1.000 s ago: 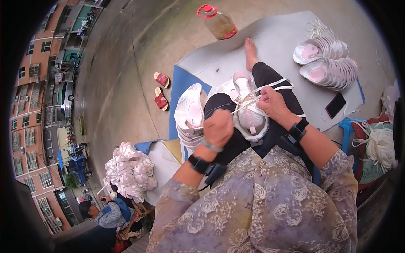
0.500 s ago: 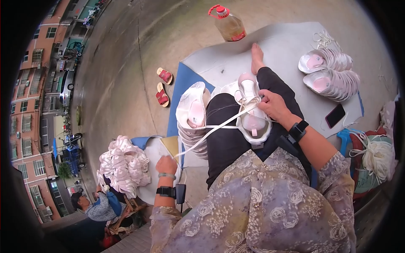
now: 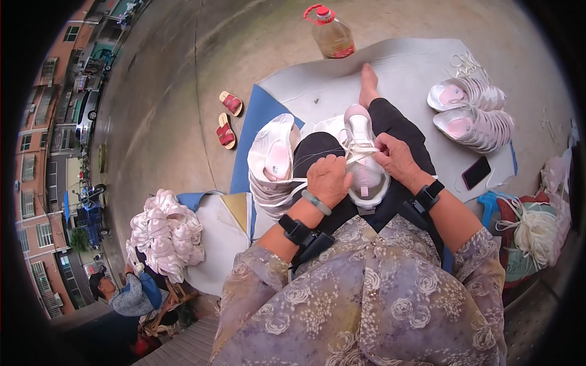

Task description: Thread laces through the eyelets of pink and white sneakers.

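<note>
Concrete ground runs under a pale mat. Closest to the person, the right grip pinches the white lace; the left grip is curled, though I can't tell whether it has any lace. I'd keep that lace flat and draw it evenly. Between both grips, the white shoe sits at the thighs, toe toward the person. Stacked shoes stand left; farther out, red slippers, then a bottle.
</note>
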A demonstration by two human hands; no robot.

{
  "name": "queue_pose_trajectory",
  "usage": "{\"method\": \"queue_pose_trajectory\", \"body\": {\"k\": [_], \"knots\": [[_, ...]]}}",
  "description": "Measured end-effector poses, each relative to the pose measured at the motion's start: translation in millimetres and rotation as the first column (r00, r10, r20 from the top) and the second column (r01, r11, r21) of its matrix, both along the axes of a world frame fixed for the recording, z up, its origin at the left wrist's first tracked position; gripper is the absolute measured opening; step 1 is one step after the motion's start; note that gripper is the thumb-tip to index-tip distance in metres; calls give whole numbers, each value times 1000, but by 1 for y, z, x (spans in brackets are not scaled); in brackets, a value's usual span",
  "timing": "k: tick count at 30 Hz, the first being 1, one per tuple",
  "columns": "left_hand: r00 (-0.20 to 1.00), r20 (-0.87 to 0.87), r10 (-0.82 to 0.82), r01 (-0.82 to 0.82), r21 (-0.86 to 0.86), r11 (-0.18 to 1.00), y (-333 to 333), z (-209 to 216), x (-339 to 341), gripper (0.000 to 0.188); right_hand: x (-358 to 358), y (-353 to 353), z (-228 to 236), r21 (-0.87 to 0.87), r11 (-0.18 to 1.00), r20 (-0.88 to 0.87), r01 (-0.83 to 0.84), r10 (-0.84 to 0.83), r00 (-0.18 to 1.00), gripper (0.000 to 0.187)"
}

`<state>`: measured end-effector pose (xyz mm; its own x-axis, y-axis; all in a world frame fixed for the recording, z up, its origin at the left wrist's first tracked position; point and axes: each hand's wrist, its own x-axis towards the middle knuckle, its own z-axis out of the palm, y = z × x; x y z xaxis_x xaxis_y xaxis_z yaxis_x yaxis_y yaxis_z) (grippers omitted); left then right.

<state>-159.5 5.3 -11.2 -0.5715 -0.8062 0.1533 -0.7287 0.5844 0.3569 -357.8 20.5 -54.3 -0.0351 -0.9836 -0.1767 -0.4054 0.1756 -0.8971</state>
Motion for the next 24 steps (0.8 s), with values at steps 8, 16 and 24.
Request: {"method": "queue_pose_trajectory", "body": {"k": [8,16,24], "knots": [[986,153,61,-92,203,975,-6,-2,-1,21,-4,-6,-15,-59,997,82,-59,63,995,13],[997,49,66,-76,262,962,-15,-2,-1,19,-10,-3,-8,70,992,220,-102,85,972,17],[994,-103,33,6,355,935,-18,4,0,17,-13,-8,-25,213,977,403,-19,-70,913,23]]}}
